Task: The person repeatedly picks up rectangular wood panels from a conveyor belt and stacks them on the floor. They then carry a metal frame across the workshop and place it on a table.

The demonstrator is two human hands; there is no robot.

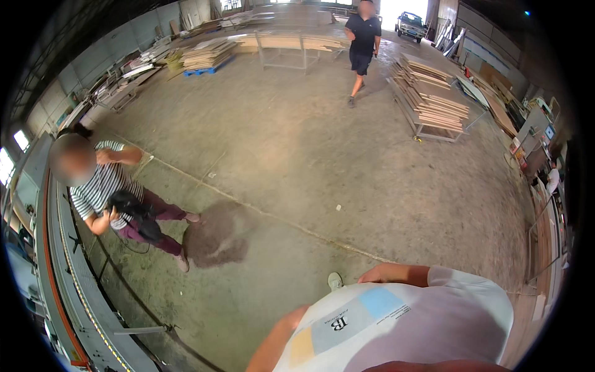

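My white shirt (434,304), with blue, grey and yellow printed blocks, fills the lower right. Along its lower left side runs my left arm (277,340), bare, passing behind the shirt front. My right arm (396,273) comes out of the sleeve and bends in behind the shirt's far edge. Both my hands are hidden there, so whether they hold anything does not show. One pale shoe (335,281) of mine stands on the concrete floor (297,167).
At left, a person in a striped shirt (105,173) holds a black bag-like bundle (132,211) beside a long machine (74,273). Another person (364,37) walks at the back. Board stacks (434,102) stand on a rack at right, more boards (201,56) on a blue pallet. A vehicle (411,26) is by the doorway.
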